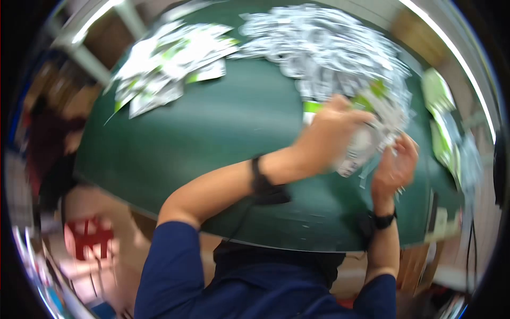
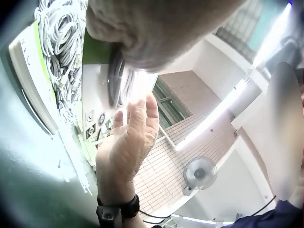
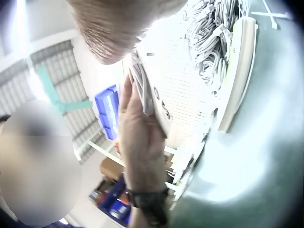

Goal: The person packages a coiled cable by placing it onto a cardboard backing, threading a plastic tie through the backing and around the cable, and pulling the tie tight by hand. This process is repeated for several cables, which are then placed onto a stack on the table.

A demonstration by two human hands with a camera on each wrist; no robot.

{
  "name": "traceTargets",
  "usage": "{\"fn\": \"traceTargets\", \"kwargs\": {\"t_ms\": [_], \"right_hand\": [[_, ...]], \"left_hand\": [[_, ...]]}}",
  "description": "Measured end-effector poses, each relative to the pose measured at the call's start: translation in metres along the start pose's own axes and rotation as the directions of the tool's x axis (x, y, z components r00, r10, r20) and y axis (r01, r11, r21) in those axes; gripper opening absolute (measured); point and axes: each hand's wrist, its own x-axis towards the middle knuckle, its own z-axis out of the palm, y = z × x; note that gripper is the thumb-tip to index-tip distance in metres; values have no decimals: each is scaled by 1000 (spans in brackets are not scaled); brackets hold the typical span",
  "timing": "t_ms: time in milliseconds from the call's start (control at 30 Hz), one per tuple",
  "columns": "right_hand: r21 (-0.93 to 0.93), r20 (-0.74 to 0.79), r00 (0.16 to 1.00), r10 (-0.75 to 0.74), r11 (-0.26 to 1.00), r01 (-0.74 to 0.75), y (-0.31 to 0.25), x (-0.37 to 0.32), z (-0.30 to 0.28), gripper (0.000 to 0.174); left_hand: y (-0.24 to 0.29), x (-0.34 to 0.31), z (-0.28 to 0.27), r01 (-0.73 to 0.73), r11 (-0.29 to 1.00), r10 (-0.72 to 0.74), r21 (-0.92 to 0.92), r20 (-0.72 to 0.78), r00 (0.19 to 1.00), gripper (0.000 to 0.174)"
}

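Note:
My left hand [image 1: 332,135] grips a white and green packet [image 2: 97,95] over the right part of the table. A coil of grey-white cable [image 2: 124,85] shows along the packet's edge. In the right wrist view, the left hand [image 3: 137,137] lies with its fingers along the coil [image 3: 142,85], and black print shows on the packet face. My right hand [image 1: 396,165] pinches the packet's edge from the other side, thumb and fingertips close together. The head view is blurred around both hands. Each wrist wears a black strap.
Behind my hands lies a large heap of coiled white cables [image 1: 329,42]. Filled white and green packets [image 1: 175,58] are piled at the left back. A stack of green-edged packets [image 2: 28,71] stands beside the heap. Thin white strips [image 2: 71,166] lie on the green table [image 1: 228,122].

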Motion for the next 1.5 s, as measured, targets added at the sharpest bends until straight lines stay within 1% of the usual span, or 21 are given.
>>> {"fn": "traceTargets", "kwargs": {"t_ms": [33, 67, 100, 133, 167, 200, 233, 400, 500, 567, 600, 700, 800, 900, 1067, 1167, 1200, 1267, 1367, 1467, 1500], "right_hand": [[178, -38, 986, 161, 972, -152, -2, 1, 0, 44], [216, 35, 981, 191, 957, -194, -11, 7, 0, 51], [386, 150, 940, 307, 857, -342, -13, 4, -1, 52], [546, 308, 877, 368, 686, -480, -19, 5, 2, 50], [564, 380, 811, 445, 583, -585, -28, 5, 9, 47], [539, 481, 754, 447, 528, -656, -20, -2, 6, 43], [525, 498, 741, 451, 523, -672, -15, -4, 5, 43], [495, 447, 773, 451, 595, -634, -33, -6, 10, 42], [408, 468, 771, 431, 668, -622, -37, -4, 4, 43], [389, 503, 758, 416, 674, -628, -42, -3, 2, 42], [394, 518, 750, 412, 663, -637, -40, -4, 2, 42], [412, 556, 729, 400, 629, -659, -36, -5, 3, 40], [440, 562, 714, 417, 580, -686, -37, -5, 5, 40], [453, 567, 694, 443, 536, -712, -36, -7, 7, 40], [448, 549, 702, 453, 549, -705, -37, -6, 10, 40], [455, 593, 628, 504, 434, -778, -31, -3, 7, 40], [463, 598, 627, 498, 424, -778, -30, -2, 4, 39], [478, 613, 625, 483, 404, -780, -27, 1, 0, 43], [512, 442, 713, 545, 500, -699, -38, 3, 6, 58], [536, 317, 835, 450, 641, -549, -41, 1, 11, 74], [549, 228, 880, 417, 691, -470, -45, -1, 14, 59]], "left_hand": [[3, 1, -4, 16, 1000, -16, -9, -11, 1000, 30], [5, 3, -8, -4, 1000, 4, -10, -4, 1000, 33], [9, 2, -9, 40, 998, -40, -44, 8, 999, 36], [10, 0, -7, 47, 997, -46, -68, 30, 999, 36], [8, -4, -6, 61, 995, -57, -80, 51, 997, 36], [6, -7, -5, 81, 993, -75, -84, 69, 995, 37], [4, -7, -4, 95, 990, -85, -100, 96, 992, 36], [4, -13, 1, 96, 992, -79, -80, 187, 979, 35], [4, -11, -1, 186, 978, -159, -90, 247, 956, 34], [-6, -14, 5, 182, 962, -130, -204, 247, 960, 33], [-8, -14, 6, 182, 948, -118, -260, 245, 962, 33], [-6, -13, 1, 282, 925, -198, -255, 311, 930, 29], [-8, -19, 8, 268, 901, -187, -342, 253, 949, 20], [-7, -18, 7, 183, 977, -151, -110, 248, 957, 16], [-12, -18, 8, 221, 960, -174, -173, 251, 952, 18], [-14, -21, 11, 182, 965, -139, -191, 219, 966, 20], [-15, -23, 12, 157, 969, -117, -189, 207, 971, 21], [-15, -25, 10, 193, 955, -145, -226, 214, 966, 29], [-13, -29, 15, 304, 879, -256, -369, 173, 951, 37], [-9, -27, 16, 362, 806, -328, -469, 157, 932, 40], [-9, -26, 16, 369, 790, -337, -489, 156, 928, 40]]}}
